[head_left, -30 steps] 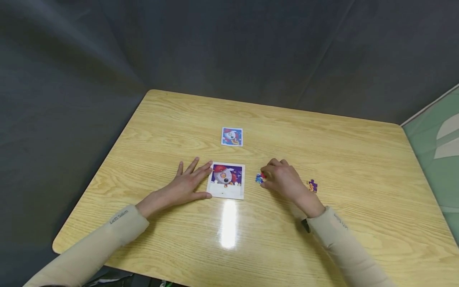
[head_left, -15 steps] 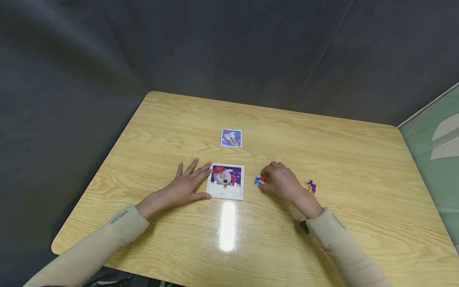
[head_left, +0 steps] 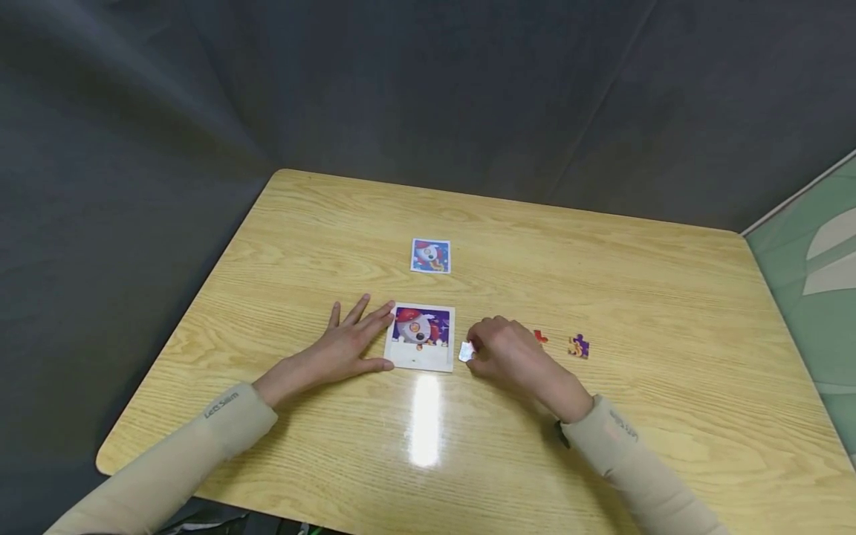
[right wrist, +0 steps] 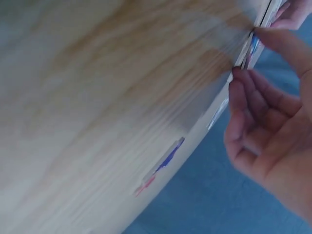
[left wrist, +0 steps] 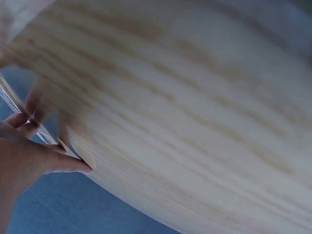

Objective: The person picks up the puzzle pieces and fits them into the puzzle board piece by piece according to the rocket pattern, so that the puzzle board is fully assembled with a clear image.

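In the head view, my left hand [head_left: 341,347] lies with spread, straight fingers, thumb and fingertips at the left edge of a white-framed jigsaw puzzle board [head_left: 421,360]. A rocket picture fills the board's upper part; its lower strip is bare white. My right hand [head_left: 515,353] pinches a jigsaw piece [head_left: 466,351] between thumb and fingers, just right of the board. Glare whitens the piece's face there; blue shows on it in the right wrist view [right wrist: 254,46]. Behind the right hand lies a red jigsaw piece [head_left: 540,337], partly hidden, and further right a purple and yellow one [head_left: 579,346].
A small reference card [head_left: 431,255] with the rocket picture lies beyond the board. All this is on a wooden table [head_left: 321,461] with a dark curtain [head_left: 428,96] behind it. A green panel [head_left: 822,312] stands at the right.
My right hand has moved left and slightly nearer with the pinched jigsaw piece, toward the board. The red piece has come into view behind it. My left hand has stayed in place.
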Tool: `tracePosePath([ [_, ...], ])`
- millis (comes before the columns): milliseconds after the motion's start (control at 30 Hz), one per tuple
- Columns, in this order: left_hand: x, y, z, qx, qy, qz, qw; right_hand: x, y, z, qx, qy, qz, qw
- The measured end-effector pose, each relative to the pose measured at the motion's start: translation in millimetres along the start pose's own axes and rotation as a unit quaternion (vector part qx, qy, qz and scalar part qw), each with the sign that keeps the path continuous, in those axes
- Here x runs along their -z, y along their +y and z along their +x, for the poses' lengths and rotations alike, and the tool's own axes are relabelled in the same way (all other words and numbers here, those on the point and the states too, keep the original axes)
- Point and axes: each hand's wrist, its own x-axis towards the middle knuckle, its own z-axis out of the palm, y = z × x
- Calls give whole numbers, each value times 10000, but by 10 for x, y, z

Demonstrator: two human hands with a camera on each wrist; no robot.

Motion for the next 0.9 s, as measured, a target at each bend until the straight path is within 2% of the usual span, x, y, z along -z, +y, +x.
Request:
tracePosePath([
  [133,3,2,-4,-2,2,-6,10000,9,-28,-8,311,-343,188,9987],
  [267,10,4,-5,-9,5,-33,10000,22,-66,-7,181,-732,625,9952],
  [333,11,3,-5,-12,8,-47,10000,25,-99,12,162,-804,836,9931],
  [433,10,-6,-7,11,14,-24,10000,15,-153,71,270,-729,999,9920],
  [667,1,-20,-11,25,44,24,10000,-101,-235,309,479,-342,549,9968],
  [900,9,-2,-7,-44,64,-37,10000,-226,-320,518,590,-306,172,9976],
])
